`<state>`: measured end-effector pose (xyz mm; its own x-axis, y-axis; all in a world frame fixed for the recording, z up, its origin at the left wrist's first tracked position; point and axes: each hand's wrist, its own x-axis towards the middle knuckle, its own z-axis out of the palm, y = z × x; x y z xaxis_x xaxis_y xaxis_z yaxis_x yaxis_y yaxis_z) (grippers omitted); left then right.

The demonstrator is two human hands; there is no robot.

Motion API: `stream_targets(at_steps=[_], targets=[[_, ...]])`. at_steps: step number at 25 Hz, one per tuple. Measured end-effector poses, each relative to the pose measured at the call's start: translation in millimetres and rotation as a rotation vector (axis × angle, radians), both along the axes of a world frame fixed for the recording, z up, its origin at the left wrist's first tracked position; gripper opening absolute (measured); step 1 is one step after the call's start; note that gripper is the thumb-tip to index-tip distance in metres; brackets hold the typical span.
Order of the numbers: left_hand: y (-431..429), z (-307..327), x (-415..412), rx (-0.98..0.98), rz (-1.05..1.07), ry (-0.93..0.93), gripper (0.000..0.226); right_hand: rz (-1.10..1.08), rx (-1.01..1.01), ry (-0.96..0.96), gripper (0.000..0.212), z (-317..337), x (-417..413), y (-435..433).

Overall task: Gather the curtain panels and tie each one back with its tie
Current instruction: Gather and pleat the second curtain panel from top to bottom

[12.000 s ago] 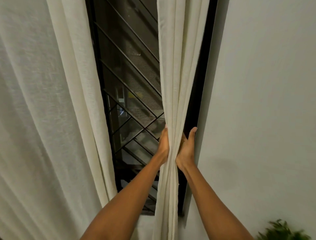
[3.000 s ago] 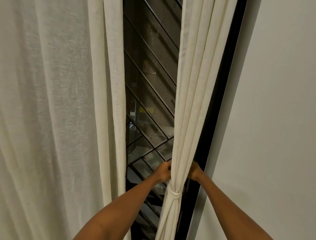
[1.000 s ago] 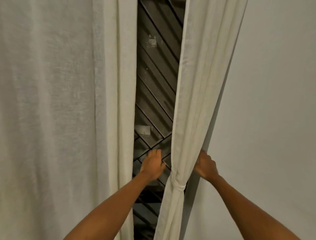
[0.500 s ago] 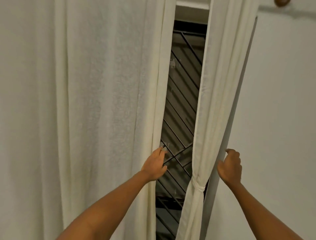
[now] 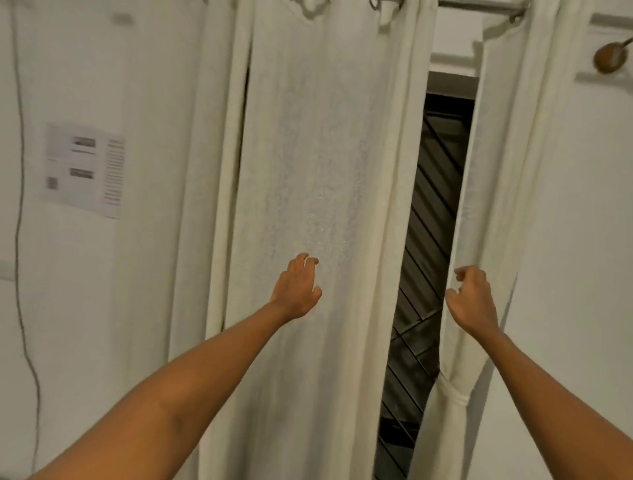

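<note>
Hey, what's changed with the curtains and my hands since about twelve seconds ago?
Both hands have let go of the right panel, which they gripped and gathered earlier. The left hand has moved left, in front of the left panel; the right hand hangs by the right panel's edge, holding nothing. A tie now wraps the right panel. The left panel still hangs loose and untied.

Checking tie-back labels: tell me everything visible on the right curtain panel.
The right curtain panel is cream, loosely woven cloth that looks like linen, hanging in vertical folds from the rod. Low down a matching tie cinches it into a narrow waist; it flares below. It lies between the dark window grille and the white wall. The right hand hovers at its inner edge, fingers loosely curled; contact unclear.
</note>
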<state>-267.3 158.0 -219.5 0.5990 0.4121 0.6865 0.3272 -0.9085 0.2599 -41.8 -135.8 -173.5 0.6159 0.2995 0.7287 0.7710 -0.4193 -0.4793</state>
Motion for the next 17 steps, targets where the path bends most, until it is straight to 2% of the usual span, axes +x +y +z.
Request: stream_targets(at_steps=[3, 9, 14, 17], targets=[[64.5, 47.4, -49.2, 0.044, 0.023, -0.040, 0.062, 0.025, 0.030, -0.052, 0.041, 35.6, -38.6, 52.9], [147.8, 107.5, -100.4, -0.007, -0.014, -0.140, 0.062, -0.072, -0.318, -0.136, 0.072, 75.3, -92.8, 132.6], [187.0, 126.6, -106.2, -0.211, -0.115, -0.201, 0.073, -0.090, -0.307, -0.074, 0.086, 89.0, -72.4, 146.9], [197.7, 147.8, -97.1, -0.254, -0.120, -0.242, 0.077, -0.100, -0.288, -0.067, 0.091, 112.7, -60.2, 146.7]])
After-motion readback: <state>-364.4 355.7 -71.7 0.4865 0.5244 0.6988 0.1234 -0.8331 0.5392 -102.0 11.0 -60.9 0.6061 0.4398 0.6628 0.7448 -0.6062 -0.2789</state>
